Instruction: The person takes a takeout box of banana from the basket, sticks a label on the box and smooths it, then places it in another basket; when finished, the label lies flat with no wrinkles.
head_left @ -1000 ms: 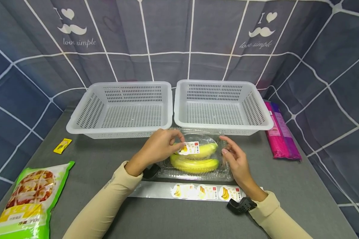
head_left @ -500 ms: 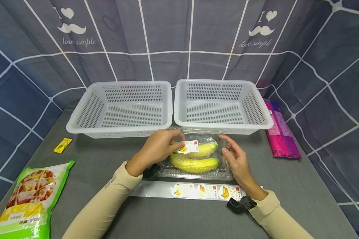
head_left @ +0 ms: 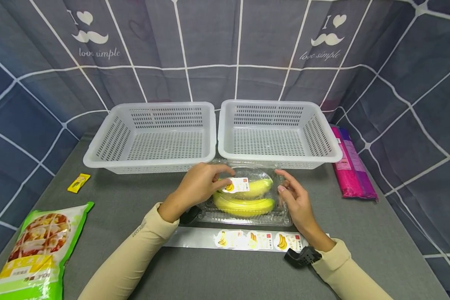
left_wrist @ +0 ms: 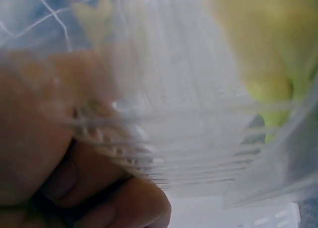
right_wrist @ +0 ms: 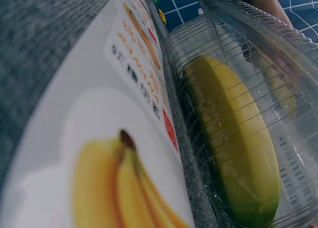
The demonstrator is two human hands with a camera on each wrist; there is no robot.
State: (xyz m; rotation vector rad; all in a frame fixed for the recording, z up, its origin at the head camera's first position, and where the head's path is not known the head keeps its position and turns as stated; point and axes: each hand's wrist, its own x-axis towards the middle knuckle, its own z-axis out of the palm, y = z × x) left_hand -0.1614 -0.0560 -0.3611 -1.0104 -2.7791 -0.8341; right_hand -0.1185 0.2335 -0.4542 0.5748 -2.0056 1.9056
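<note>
The left hand's index finger sits slightly farther right; left hand (head_left: 199,183) grip parted, thumb touching label (head_left: 241,184); right hand (head_left: 298,201) loosely spread at clear container (head_left: 243,221).

Flat, dark-grey, fabric-covered counter (head_left: 225,275): shared by every item listed below.
Light-grey, perforated, rectangular plastic basket (head_left: 153,163): set upright at the back left.
Matching light-grey plastic basket (head_left: 281,158): placed just beside it.
Clear, rectangular plastic box (head_left: 243,221): set in front of the baskets.
Glossy white strip of banana-printed stickers (head_left: 195,238): laid flat before the box.
Small yellow sachet (head_left: 78,183): laid at the left.
Green-and-white plastic bag (head_left: 37,254): laid at the front left.
Pink-and-purple packet (head_left: 350,166): laid beside the right-hand basket.
</note>
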